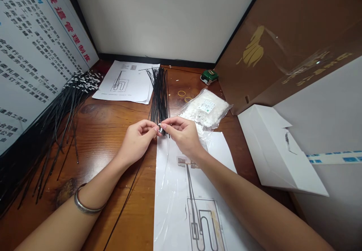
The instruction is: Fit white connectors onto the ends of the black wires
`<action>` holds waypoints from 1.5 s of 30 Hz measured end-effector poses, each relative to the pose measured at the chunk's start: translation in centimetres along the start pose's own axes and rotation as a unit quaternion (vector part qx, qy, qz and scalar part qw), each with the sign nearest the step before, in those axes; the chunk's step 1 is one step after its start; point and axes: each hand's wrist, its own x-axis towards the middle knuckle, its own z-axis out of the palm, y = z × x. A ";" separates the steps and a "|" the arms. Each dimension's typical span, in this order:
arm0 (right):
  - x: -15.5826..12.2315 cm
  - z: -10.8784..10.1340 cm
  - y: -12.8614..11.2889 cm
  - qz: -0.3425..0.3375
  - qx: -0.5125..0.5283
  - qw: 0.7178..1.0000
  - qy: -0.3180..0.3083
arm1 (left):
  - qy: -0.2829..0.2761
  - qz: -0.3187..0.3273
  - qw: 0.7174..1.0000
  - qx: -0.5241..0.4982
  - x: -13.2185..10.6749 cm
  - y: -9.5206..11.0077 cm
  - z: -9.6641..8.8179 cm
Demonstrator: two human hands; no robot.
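My left hand (139, 140) and my right hand (183, 134) meet near the middle of the table, fingertips almost touching. Both are closed in a pinch around a small white connector (160, 129), partly hidden by the fingers. Just beyond the fingertips lies a bundle of thin black wires (160, 96), pointing away from me. Its near ends reach down behind my fingers. Under my right wrist is a large printed sheet (169, 205) with a line drawing, seemingly covered by clear plastic.
At left, black wires with white ends (85, 82) lean by a printed board (31, 55). Farther back are paper sheets (132, 89), a green tape measure (209, 76) and yellow rubber bands (181, 93). A clear bag of white pieces (207, 107) and a white box (277, 149) stand rightward.
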 end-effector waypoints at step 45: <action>0.1 -0.4 -0.5 -0.001 0.004 0.999 -0.051 | -0.024 0.029 0.999 -0.010 0.2 -0.8 -0.1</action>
